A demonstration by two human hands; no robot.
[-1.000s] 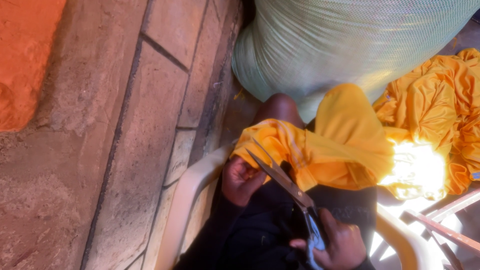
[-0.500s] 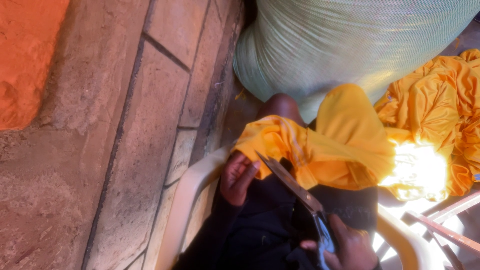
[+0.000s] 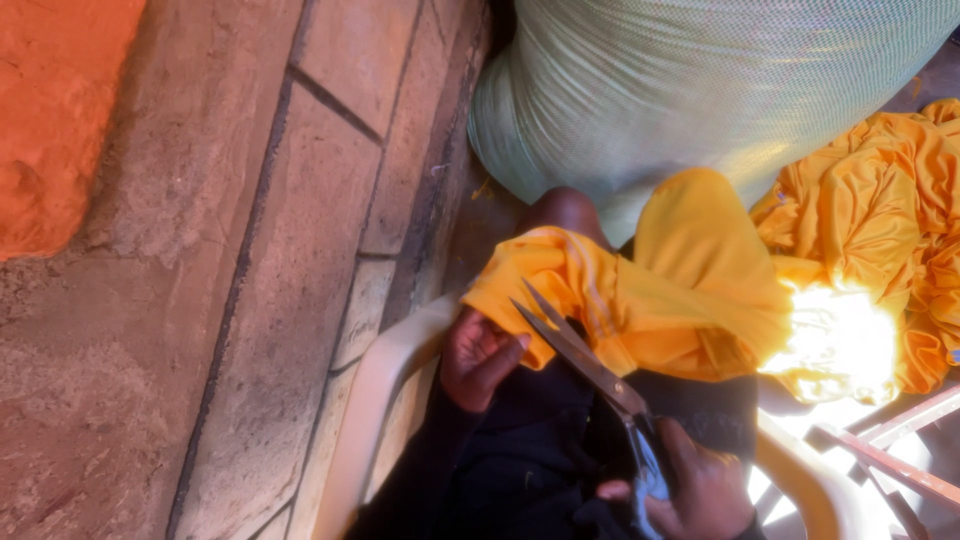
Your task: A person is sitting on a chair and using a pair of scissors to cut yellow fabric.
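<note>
The left hand (image 3: 478,355) pinches the edge of a bright yellow folded fabric (image 3: 640,295) draped over the person's lap. The right hand (image 3: 700,490) grips the handles of long steel scissors (image 3: 580,360), whose blades are slightly parted against the cloth's lower edge, beside a white plastic chair arm (image 3: 370,420).

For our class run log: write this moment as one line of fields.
left hand: grips yellow cloth | right hand: holds scissors, blades open at cloth edge

A big, bulging pale green woven sack (image 3: 700,90) fills the upper right of the frame.
</note>
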